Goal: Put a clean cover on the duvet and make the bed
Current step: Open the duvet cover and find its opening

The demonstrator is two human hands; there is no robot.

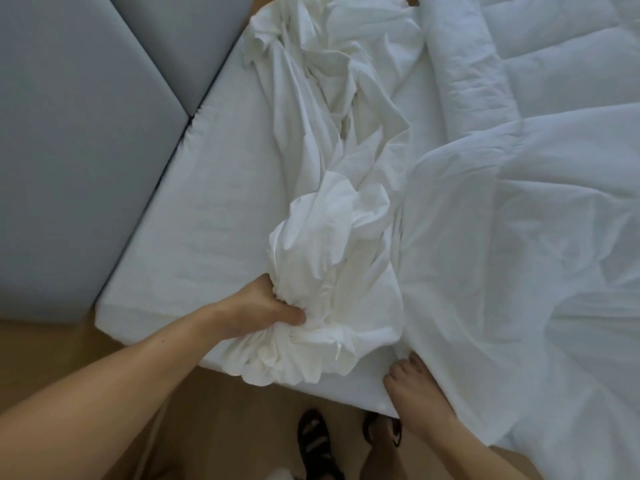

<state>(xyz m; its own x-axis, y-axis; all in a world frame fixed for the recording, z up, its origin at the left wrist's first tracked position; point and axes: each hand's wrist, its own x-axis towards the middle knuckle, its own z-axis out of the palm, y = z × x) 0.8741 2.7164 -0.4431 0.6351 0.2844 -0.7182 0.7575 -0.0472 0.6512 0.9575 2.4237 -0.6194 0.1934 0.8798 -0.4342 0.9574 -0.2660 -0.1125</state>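
Left hand [273, 306] gripping bunched cover [329, 237]; right hand [412, 382] pinching edge of flat white fabric [519, 271]. Likely best: shaking bunch loose, finding opening before reaching for duvet [554, 64].

Bedroom, home or rented room (cannot tell which). Bed [194, 209] with mattress in white fitted sheet; grey padded wall panels [69, 150] butting against mattress side, seams at angles. Quilted white duvet [554, 71] and crumpled duvet cover [332, 133] heaped on top. Light wood floor [45, 344] alongside; feet in black sandals [317, 441] at bed's edge.
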